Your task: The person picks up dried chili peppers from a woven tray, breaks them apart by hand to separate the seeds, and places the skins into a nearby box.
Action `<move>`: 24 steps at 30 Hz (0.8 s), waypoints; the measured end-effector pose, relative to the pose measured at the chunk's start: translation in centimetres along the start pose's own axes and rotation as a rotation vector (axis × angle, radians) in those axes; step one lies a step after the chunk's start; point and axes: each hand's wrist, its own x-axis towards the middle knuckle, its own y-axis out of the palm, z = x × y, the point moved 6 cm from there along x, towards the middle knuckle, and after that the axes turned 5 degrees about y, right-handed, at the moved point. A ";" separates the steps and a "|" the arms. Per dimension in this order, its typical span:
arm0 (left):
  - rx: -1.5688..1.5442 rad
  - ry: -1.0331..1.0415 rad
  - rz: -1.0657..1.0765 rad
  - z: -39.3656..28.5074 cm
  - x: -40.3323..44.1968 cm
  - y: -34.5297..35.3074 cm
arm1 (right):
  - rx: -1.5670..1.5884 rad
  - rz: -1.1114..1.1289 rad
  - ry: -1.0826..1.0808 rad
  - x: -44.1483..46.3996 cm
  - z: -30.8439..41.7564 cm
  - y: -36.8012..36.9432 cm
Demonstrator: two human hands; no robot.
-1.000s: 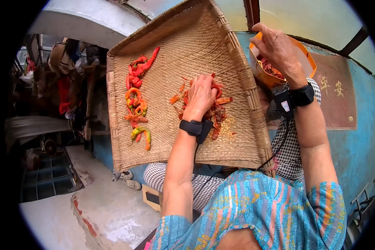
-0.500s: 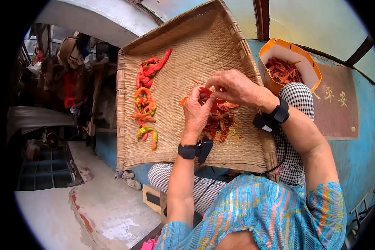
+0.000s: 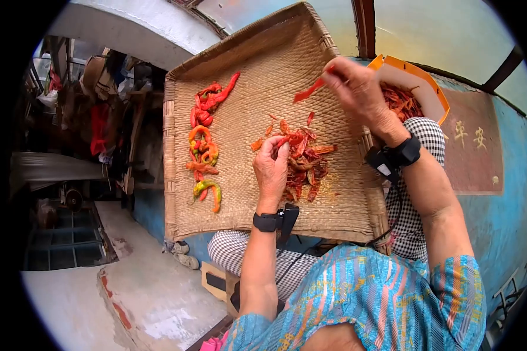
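My right hand [image 3: 357,90] is raised over the right side of a woven basket tray [image 3: 257,82], pinching a long strip of red chili pepper [image 3: 310,90]. Lower down, my left hand [image 3: 271,169] has its thumb and finger closed on a small red chili piece [image 3: 283,141]. Beside it on the tray lies a heap of torn, dried-looking chili pieces [image 3: 304,158], with yellowish seeds [image 3: 332,184] scattered at its right. Whole chilies lie in a column along the tray's left: red ones [image 3: 208,105], orange ones [image 3: 202,143] and a green-yellow one [image 3: 208,190].
A white container with an orange rim [image 3: 424,73] stands right of the tray, holding dried red chilies [image 3: 401,102]. The tray rests across my checkered trouser legs [image 3: 424,140]. Cluttered shelving [image 3: 143,123] stands at the left.
My hands have moved apart. The right one has risen up and right with a red chili strip, while the left stays low with a piece.
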 end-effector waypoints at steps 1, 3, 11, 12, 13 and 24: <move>0.039 -0.007 -0.022 -0.3 -0.3 -0.3 | -0.071 -0.070 0.005 0.3 -0.4 -1.6; 0.070 0.006 -0.028 -0.3 -0.9 -0.6 | -0.228 -0.231 -0.060 0.6 -1.3 -4.7; -0.015 -0.042 -0.043 -1.4 -1.5 0.3 | -0.781 -0.193 0.058 -0.4 -3.3 -7.1; 0.025 -0.020 -0.039 -2.0 -1.4 0.5 | -0.652 -0.148 0.040 -0.3 -2.8 -6.2; 0.063 0.004 -0.035 -2.6 -1.3 0.8 | -0.423 -0.078 -0.060 -0.3 -1.5 -4.6; 0.001 -0.035 -0.038 -3.7 -1.1 2.3 | -0.275 0.605 -0.078 -3.1 0.9 4.4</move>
